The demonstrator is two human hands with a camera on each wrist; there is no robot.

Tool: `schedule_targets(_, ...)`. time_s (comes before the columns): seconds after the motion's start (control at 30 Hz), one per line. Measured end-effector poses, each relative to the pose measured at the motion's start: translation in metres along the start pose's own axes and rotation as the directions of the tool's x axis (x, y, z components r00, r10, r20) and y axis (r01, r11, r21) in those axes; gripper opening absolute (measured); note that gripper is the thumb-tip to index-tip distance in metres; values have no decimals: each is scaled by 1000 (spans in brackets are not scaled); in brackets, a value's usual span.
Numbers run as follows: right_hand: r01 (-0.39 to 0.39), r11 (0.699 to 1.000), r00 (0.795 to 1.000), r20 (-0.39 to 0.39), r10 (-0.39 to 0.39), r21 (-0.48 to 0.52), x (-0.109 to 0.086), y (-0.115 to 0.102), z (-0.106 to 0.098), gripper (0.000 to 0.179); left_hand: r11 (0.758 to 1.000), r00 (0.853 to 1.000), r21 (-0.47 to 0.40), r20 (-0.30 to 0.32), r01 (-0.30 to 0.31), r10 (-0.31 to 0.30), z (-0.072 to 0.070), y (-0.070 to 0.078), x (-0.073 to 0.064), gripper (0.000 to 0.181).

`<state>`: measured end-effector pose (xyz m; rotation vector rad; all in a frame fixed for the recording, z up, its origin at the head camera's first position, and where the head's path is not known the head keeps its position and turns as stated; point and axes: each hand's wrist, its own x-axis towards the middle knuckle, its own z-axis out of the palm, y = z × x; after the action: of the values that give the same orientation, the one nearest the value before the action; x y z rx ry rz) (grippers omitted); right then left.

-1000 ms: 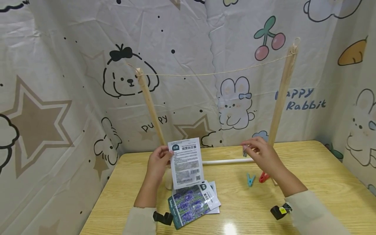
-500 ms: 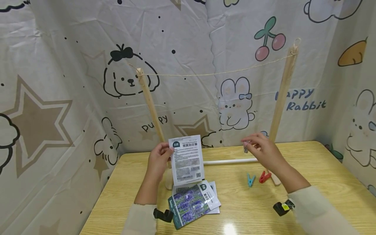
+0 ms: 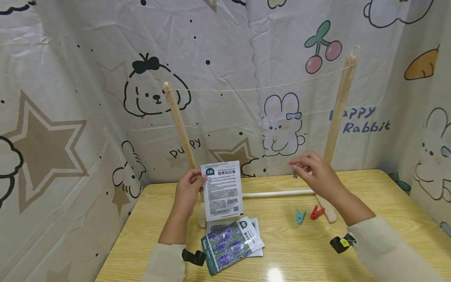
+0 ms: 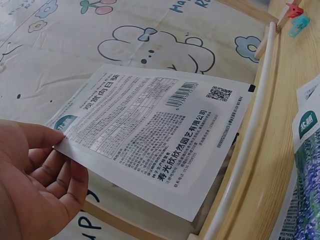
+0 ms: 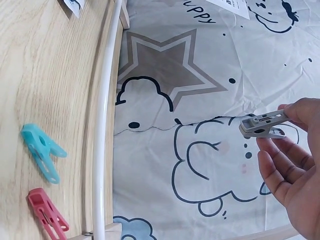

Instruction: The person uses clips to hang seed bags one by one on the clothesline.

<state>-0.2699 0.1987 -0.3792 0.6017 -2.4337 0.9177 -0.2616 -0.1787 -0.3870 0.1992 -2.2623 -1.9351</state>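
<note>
My left hand pinches the left edge of a white seed packet, its printed back toward me. In the left wrist view the thumb lies over the packet's corner, the other fingers behind it. A grey clothespin is pinched by its handles between thumb and fingers of my right hand. The head view has that hand raised near the right post, the clothespin mostly covered by fingers. Beneath the held packet, a purple-flower seed packet lies on another packet.
A cord hangs between two wooden posts, left and right. A white rod runs low between them. A teal clothespin and a red clothespin lie on the wooden table. Behind hangs a printed cloth.
My left hand has lifted the white packet slightly. The right hand, with the grey clothespin, has risen a little, uncovering more of the red clothespin and the right post's foot.
</note>
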Motion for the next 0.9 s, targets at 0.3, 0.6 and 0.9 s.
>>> schedule_targets(0.3, 28, 999, 1000, 7, -28, -19, 6, -7, -10, 15, 999, 1000, -16, -8, -29, 29, 1, 4, 1, 19)
schedule_targets(0.6, 58, 996, 998, 14, -57, -62, 13, -13, -22, 15, 998, 999, -35, -12, -47, 47, 1, 6, 2, 18)
schedule_targets(0.9, 100, 992, 995, 15, -99, -74, 20, -19, -33, 15, 997, 998, -42, -14, -60, 59, 3, 8, 1, 19)
